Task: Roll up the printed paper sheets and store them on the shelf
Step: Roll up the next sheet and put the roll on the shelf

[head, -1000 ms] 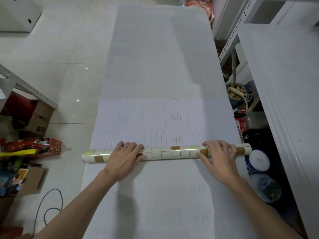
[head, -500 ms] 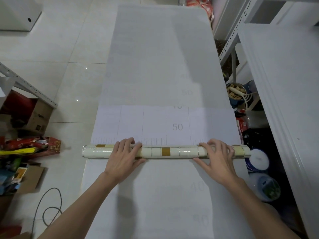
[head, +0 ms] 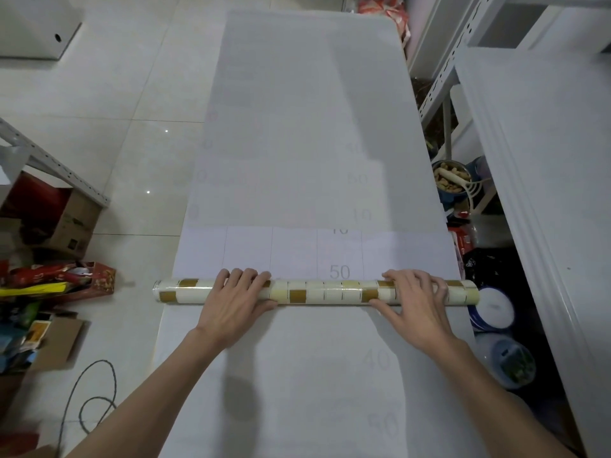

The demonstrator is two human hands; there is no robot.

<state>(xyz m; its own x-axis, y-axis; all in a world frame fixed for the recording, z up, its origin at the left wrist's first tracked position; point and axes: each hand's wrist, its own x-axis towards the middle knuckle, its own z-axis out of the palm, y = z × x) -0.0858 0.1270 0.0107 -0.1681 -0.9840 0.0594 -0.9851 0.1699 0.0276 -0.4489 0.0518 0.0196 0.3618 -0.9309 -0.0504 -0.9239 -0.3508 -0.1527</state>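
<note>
A partly rolled printed sheet forms a long roll (head: 330,294) with cream and gold squares, lying crosswise on the floor. My left hand (head: 236,300) presses on its left part, fingers laid over the top and thumb on the near side. My right hand (head: 418,304) presses the same way on its right part. Just beyond the roll lies the flat rest of that sheet (head: 248,252), a pale strip with thin lines and the number 50. Under everything stretches a long white sheet (head: 307,127) with faint numbers.
A white shelf board (head: 545,160) and a perforated metal rack (head: 458,51) stand on the right, with a bowl of peanuts (head: 453,178) and lidded tubs (head: 492,309) on the floor below. Cardboard boxes (head: 72,226), red packets (head: 62,279) and a cable (head: 89,398) lie left.
Both hands have rolled the roll away from me. It has taken in the printed 40, and the flat strip beyond it is shorter.
</note>
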